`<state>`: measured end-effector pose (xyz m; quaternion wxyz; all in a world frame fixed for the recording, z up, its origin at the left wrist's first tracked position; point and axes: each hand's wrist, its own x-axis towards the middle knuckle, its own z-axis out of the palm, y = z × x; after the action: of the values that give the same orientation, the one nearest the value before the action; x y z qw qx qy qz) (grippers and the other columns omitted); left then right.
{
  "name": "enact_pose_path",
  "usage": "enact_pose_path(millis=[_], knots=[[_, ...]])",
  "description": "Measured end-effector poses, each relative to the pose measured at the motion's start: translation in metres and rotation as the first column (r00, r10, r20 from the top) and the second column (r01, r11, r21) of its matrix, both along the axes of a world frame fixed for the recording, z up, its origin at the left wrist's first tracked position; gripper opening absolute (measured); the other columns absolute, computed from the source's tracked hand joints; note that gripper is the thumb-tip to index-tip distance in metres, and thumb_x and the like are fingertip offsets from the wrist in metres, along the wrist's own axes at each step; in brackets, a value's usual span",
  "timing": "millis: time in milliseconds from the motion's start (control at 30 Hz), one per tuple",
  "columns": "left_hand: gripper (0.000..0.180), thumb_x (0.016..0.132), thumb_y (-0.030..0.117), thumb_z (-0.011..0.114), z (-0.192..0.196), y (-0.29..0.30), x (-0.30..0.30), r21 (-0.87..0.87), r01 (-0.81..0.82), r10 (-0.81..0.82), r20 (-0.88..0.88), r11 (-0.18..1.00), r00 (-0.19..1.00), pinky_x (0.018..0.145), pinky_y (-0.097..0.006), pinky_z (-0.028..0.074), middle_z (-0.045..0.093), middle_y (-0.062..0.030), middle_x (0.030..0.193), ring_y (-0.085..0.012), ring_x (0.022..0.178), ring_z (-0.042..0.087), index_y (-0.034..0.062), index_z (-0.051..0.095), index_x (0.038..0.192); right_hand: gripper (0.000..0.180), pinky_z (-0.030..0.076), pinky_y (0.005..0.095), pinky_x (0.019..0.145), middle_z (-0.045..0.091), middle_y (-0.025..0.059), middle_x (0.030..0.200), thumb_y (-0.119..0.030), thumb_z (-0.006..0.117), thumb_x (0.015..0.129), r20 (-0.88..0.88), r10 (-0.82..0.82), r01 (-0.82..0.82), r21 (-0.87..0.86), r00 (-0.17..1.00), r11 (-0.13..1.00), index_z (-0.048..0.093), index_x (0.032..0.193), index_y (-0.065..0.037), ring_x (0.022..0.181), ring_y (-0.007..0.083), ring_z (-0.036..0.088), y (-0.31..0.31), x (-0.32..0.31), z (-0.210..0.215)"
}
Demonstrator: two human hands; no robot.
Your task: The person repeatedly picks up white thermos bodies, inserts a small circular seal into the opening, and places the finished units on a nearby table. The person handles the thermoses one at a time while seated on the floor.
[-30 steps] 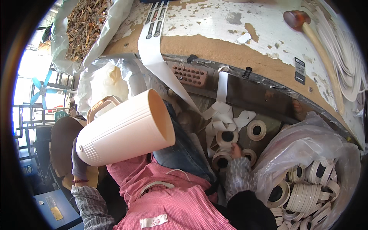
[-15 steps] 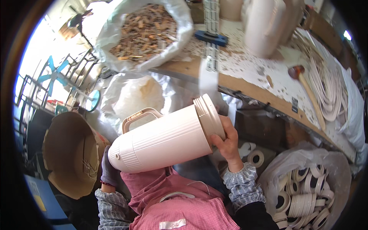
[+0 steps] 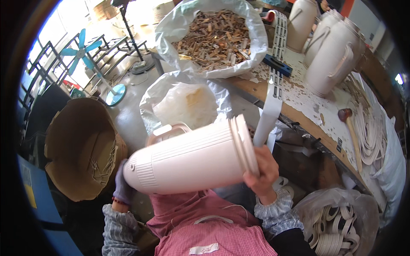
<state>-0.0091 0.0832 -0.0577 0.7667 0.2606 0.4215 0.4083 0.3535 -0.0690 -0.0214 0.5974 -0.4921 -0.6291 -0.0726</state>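
Jug body (image 3: 192, 158) is held aslant above the pink apron (image 3: 218, 234), its base (image 3: 133, 173) cupped by the gloved left hand (image 3: 123, 188), the collar (image 3: 244, 143) at its end gripped by the bare right hand (image 3: 264, 171). Between the 2 hands, pressure is probably best kept even and square.

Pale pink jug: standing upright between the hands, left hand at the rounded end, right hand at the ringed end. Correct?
Not upright: the head view shows the pale pink jug lying on its side, its long axis running roughly left to right. The rest holds: left hand at the rounded end, right hand at the ringed end.
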Motion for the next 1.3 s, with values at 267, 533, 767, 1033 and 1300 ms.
enact_pose_path(millis=[267, 533, 767, 1033, 1300], knots=[[0.039, 0.099, 0.028, 0.037, 0.089, -0.010, -0.013, 0.930, 0.259, 0.702, -0.366, 0.259, 0.611, 0.092, -0.036, 0.044, 0.057, -0.0146, 0.113, -0.0233, 0.102, 0.056, -0.0044, 0.058, 0.109, 0.035, 0.047, 0.0261, 0.082, 0.066, 0.0065, 0.105, -0.019, 0.053, 0.094, -0.890, -0.041, -0.109, -0.101, 0.454, 0.989, 0.061, 0.119, 0.004, 0.093, 0.0125, 0.058, 0.036, -0.010, -0.049], [0.053, 0.100, 0.043, 0.035, -0.039, 0.014, -0.049, 0.125, 0.127, -0.126, -0.011, 0.984, 0.992, 0.101, -0.040, 0.041, 0.054, -0.0118, 0.133, -0.0288, 0.117, 0.051, 0.0040, 0.049, 0.133, 0.035, 0.047, 0.0352, 0.059, 0.063, 0.0127, 0.087, -0.017, 0.079, 0.066, 0.039, 0.017, -0.020, 0.087, 0.999, 0.996, 0.068, 0.096, -0.002, 0.064, 0.0267, 0.054, 0.002, -0.012, 0.044], [0.051, 0.083, 0.030, 0.057, 0.154, -0.042, 0.024, 0.713, 0.662, 0.181, -0.700, 0.232, 0.691, 0.101, -0.044, 0.041, 0.054, -0.0184, 0.131, -0.0363, 0.116, 0.053, 0.0097, 0.053, 0.130, 0.031, 0.048, 0.0352, 0.075, 0.065, 0.0065, 0.097, -0.034, 0.049, 0.099, -0.926, -0.328, -0.752, -0.080, -0.188, 0.655, 0.064, 0.106, -0.007, 0.081, 0.0152, 0.058, 0.069, -0.021, -0.124], [0.032, 0.083, 0.013, 0.055, 0.197, -0.005, 0.127, 0.295, 0.955, 0.391, -0.877, -0.023, 0.280, 0.083, -0.039, 0.048, 0.061, -0.0225, 0.102, -0.0345, 0.091, 0.061, -0.0045, 0.059, 0.109, 0.021, 0.048, 0.0378, 0.080, 0.067, 0.0134, 0.093, -0.020, 0.061, 0.087, -0.531, 0.041, -0.287, -0.389, 0.847, 0.875, 0.066, 0.099, -0.004, 0.089, 0.0288, 0.061, -0.003, -0.035, -0.172], [0.082, 0.073, 0.060, 0.073, 0.174, 0.071, 0.157, 0.290, 0.934, -0.139, -0.937, 0.208, 0.322, 0.099, -0.041, 0.041, 0.047, -0.0181, 0.132, -0.0288, 0.118, 0.050, -0.0011, 0.051, 0.125, 0.022, 0.048, 0.0329, 0.050, 0.062, 0.0060, 0.063, -0.018, 0.061, 0.088, -0.433, -0.901, -0.416, -0.819, -0.006, 0.396, 0.065, 0.074, -0.003, 0.054, 0.0193, 0.059, -0.236, 0.027, -0.520]])
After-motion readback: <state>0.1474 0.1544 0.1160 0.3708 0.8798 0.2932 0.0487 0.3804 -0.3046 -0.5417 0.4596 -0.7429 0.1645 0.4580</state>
